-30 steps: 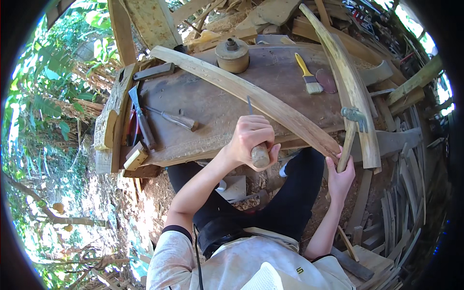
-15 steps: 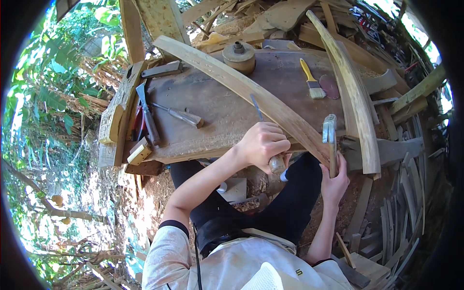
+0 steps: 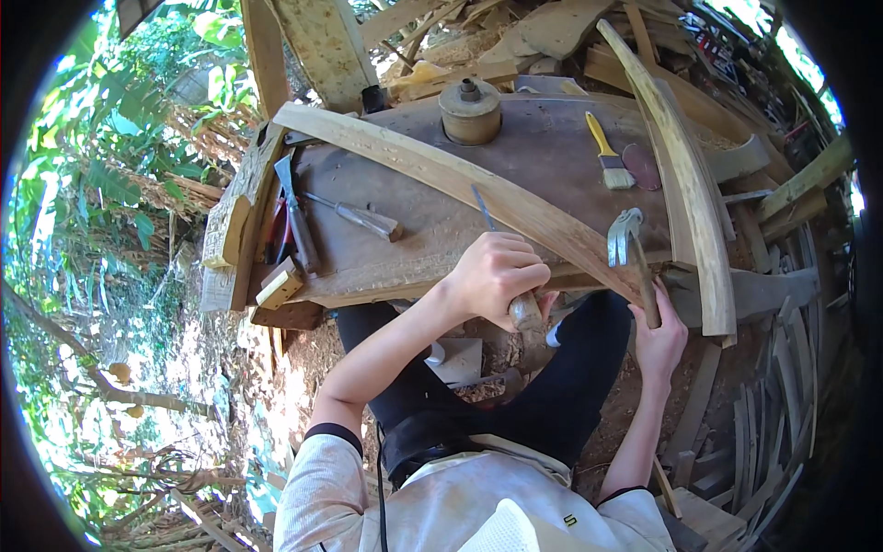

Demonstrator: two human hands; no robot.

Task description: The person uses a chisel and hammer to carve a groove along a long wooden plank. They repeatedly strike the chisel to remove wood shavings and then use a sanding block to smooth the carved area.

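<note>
My left hand (image 3: 501, 281) is wrapped round the wooden handle of a thin-bladed chisel (image 3: 482, 204), whose blade points away from me beside a long, pale curved plank (image 3: 386, 161). The plank slants across the wooden bench (image 3: 552, 212) from far left to near right. My right hand (image 3: 660, 336) grips a wooden-handled claw hammer (image 3: 624, 230) at the plank's near end, with the head raised over the plank; whether those fingers also touch the plank is unclear.
Hand tools (image 3: 299, 235) lie at the bench's left. A cylindrical object with a metal neck (image 3: 469, 120) and a yellow-handled brush (image 3: 614, 170) sit toward the back. A bark-edged curved timber (image 3: 699, 230) crosses the right end. Scrap wood surrounds the bench; leafy plants stand left.
The hammer head has swung leftward from its position a second ago. The plank's far end has shifted toward me and left, now over the dark block. The view has shifted slightly.
</note>
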